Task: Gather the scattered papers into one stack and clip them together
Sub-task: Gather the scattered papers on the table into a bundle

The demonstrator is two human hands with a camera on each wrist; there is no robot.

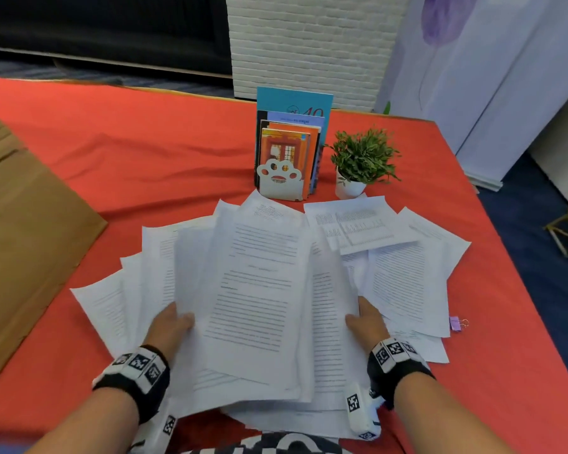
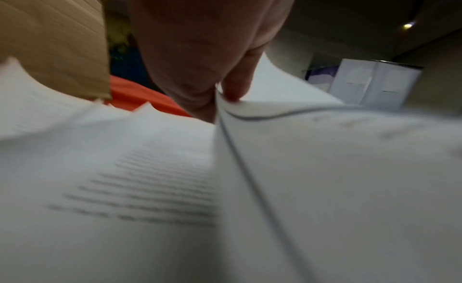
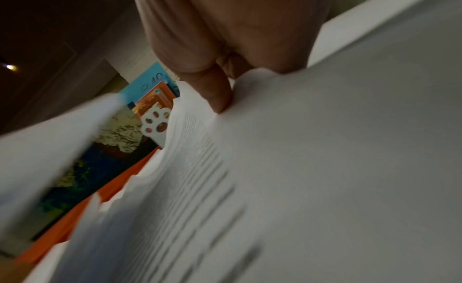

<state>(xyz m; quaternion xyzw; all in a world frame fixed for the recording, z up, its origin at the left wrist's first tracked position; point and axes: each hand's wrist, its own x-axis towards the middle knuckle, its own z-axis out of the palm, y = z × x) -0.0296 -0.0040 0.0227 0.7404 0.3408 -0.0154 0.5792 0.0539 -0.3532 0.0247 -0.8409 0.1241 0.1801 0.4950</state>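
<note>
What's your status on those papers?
Left hand and right hand grip papers, unsquared. Clip unused, right. Nothing in the way.

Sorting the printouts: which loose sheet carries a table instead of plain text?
The sheet lying crosswise in front of the potted plant; only it shows gridded columns.

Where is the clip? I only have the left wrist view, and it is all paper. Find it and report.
Observer: The purple binder clip lies on the red cloth, just right of the scattered papers, untouched.
Operator: Report the right hand.
Observer: The right hand grips the right edge of the centre pile.
Operator: Name one stray sheet.
Observer: A sheet with tables lies just in front of the potted plant, outside the pile.
</note>
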